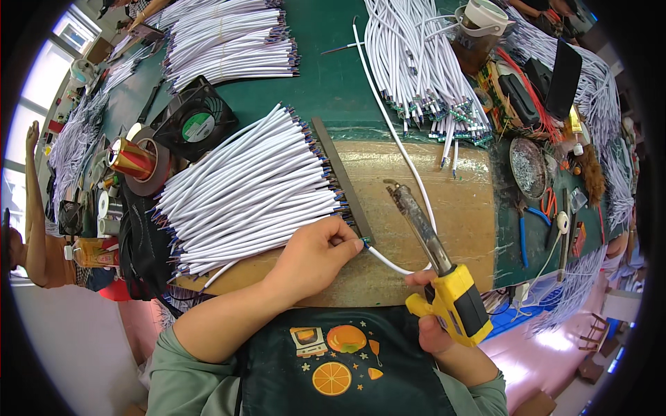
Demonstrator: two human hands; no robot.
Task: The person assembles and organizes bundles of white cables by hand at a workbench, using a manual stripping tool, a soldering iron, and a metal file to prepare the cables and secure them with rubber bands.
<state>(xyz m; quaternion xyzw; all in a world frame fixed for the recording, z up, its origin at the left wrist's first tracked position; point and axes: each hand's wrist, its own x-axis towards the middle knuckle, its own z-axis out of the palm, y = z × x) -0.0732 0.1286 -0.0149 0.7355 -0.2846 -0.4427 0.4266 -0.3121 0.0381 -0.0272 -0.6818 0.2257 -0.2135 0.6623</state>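
Note:
My left hand [313, 255] pinches the end of a white cable [387, 261] with a small green circuit board [365, 241] at its tip. My right hand [435, 335] is wrapped round the grip of a yellow and black soldering gun [459, 299]. Its long metal tip points up and away, apart from the board. Left of the hands lies a stack of white cables [243, 197], their stripped coloured wire ends lined up against a dark flat bar [341, 179]. Another white cable length curves behind the gun's barrel.
A pile of white cables [416, 66] with green board ends lies at the far middle; more bundles [229, 41] are far left. A black fan [195, 119] and a red-gold can [132, 159] stand left. Blue-handled pliers [524, 236] and a round dish [528, 168] are right.

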